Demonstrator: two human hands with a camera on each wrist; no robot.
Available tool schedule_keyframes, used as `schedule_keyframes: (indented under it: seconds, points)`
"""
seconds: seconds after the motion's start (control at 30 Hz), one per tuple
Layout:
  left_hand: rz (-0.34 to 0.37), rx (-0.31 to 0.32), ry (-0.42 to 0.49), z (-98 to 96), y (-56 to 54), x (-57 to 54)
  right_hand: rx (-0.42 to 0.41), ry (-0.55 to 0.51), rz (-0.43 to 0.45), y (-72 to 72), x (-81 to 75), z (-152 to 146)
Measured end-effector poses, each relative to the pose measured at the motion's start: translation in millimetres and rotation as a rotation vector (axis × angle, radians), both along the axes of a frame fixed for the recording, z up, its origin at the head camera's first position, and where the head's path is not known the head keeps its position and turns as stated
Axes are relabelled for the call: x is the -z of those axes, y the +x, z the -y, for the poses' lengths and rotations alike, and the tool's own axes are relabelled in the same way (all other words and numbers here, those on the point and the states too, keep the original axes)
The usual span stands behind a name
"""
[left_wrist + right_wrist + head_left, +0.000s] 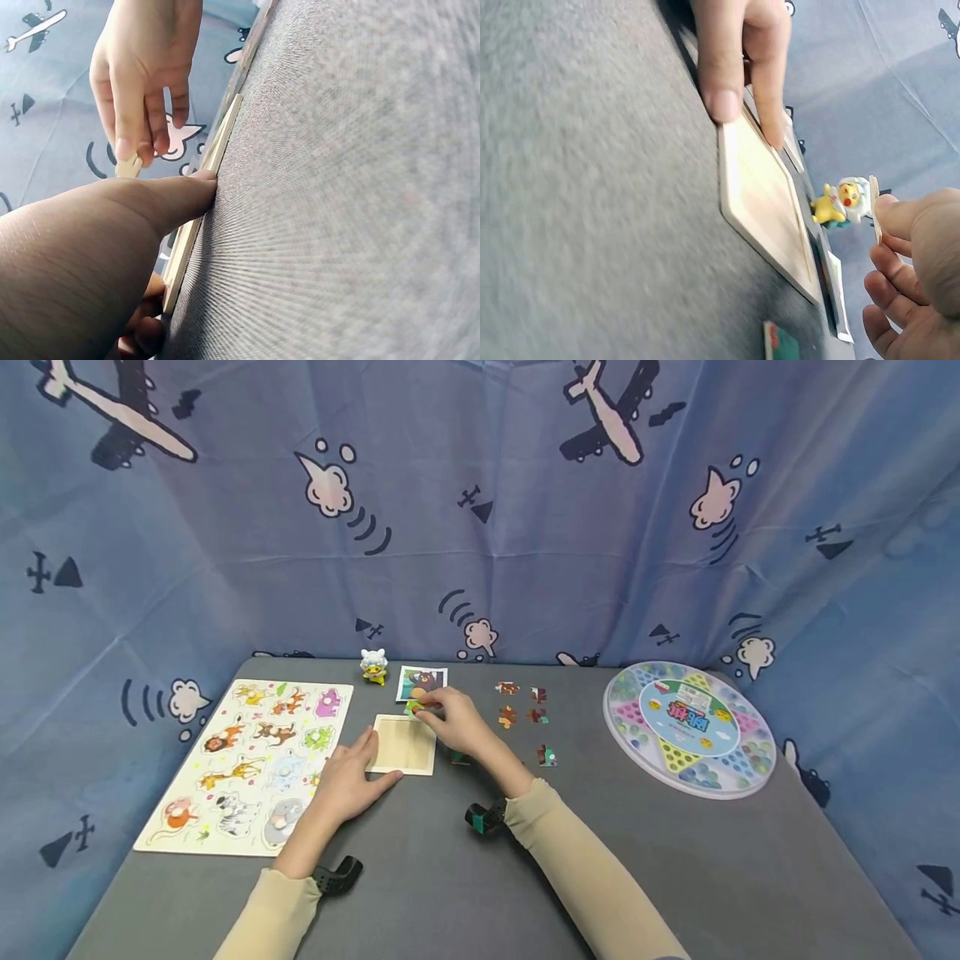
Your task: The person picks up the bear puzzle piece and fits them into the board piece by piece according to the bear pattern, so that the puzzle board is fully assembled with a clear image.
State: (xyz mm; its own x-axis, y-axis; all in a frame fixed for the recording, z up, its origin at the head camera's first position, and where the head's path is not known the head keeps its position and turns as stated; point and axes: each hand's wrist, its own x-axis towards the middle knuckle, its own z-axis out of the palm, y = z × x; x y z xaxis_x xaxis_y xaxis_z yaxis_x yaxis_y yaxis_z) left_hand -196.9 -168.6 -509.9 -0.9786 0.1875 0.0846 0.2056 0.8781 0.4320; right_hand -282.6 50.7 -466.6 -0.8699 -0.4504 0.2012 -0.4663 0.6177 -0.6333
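Note:
My right hand (459, 722) pinches a small green puzzle piece (412, 707) between thumb and fingers, above the far edge of a shallow wooden puzzle tray (405, 745). In the right wrist view the thin piece (875, 210) is edge-on, raised off the table. My left hand (349, 783) rests against the tray, its thumb along the near edge and its extended fingers at the left edge. The tray's bare wood floor shows. A picture card (422, 683) with a brown bear lies just behind the tray, partly covered by the right hand.
Several loose puzzle pieces (507, 717) lie right of the right hand, and one teal piece (782, 343) lies beside the tray. An animal puzzle board (217, 768) is at the left, a round game board (615, 727) at the right. A small yellow-and-white figurine (373, 667) stands behind.

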Motion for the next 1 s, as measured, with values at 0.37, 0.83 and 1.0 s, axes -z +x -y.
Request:
schedule_keyframes:
  seconds: [0.37,0.83,1.0]
  points:
    - [-0.002,-0.017,-0.015,2.2,-0.1,-5.3,-0.033,0.046,-0.025,-4.5,5.1,28.3]
    - [0.001,-0.001,0.015,-0.1,-1.7,-3.9,-0.011,0.186,-0.065,0.6,25.4,43.8]
    - [-0.005,0.004,0.017,0.1,-0.4,-4.1,0.0,0.223,-0.097,3.1,29.3,47.6]
